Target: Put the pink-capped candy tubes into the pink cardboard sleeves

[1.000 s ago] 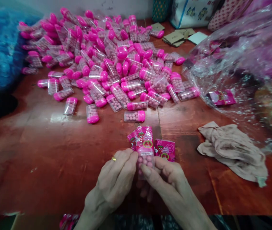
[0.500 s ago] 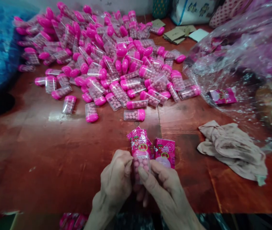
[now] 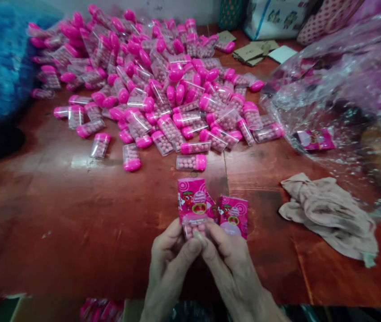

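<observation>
Between my two hands is a small clear container of pink candy balls (image 3: 194, 226), its far end reaching under or into a printed pink wrapper (image 3: 192, 197). My left hand (image 3: 172, 257) grips it from the left, thumb on its front. From the right, my right hand (image 3: 227, 255) holds the same container, thumbs nearly meeting at its near end. Fingers behind it are hidden. Just beyond my right hand lies another printed pink wrapper (image 3: 233, 212), flat on the table, with part of a further wrapper showing between the two.
A large heap of pink-capped candy containers (image 3: 163, 89) covers the back of the wooden table (image 3: 76, 232). To the right lie a crumpled beige cloth (image 3: 327, 214) and a clear plastic bag (image 3: 338, 89). Cardboard pieces (image 3: 250, 51) lie behind. A blue bag (image 3: 2, 62) stands left.
My left hand has gone from a fist beside the container to holding it with the thumb on its front. The wrapper at its far end now looks flatter and wider. The view has shifted slightly.
</observation>
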Action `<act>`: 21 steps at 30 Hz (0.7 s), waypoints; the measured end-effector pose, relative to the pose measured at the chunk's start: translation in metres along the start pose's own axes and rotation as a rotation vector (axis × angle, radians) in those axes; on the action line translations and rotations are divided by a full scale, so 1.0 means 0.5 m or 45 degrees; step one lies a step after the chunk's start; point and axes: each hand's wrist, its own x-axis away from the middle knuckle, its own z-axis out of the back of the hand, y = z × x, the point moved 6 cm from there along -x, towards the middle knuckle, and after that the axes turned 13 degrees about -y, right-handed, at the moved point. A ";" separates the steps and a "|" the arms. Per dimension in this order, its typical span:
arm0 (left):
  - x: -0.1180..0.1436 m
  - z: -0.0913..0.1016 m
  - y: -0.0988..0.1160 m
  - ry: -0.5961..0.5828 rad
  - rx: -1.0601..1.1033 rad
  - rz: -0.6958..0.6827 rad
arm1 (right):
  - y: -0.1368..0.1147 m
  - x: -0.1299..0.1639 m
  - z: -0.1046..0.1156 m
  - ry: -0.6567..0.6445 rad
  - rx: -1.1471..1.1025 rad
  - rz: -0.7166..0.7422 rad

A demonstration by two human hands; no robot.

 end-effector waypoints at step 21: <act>-0.013 0.003 0.017 -0.017 -0.204 0.130 | -0.064 -0.020 0.014 -0.084 1.404 0.344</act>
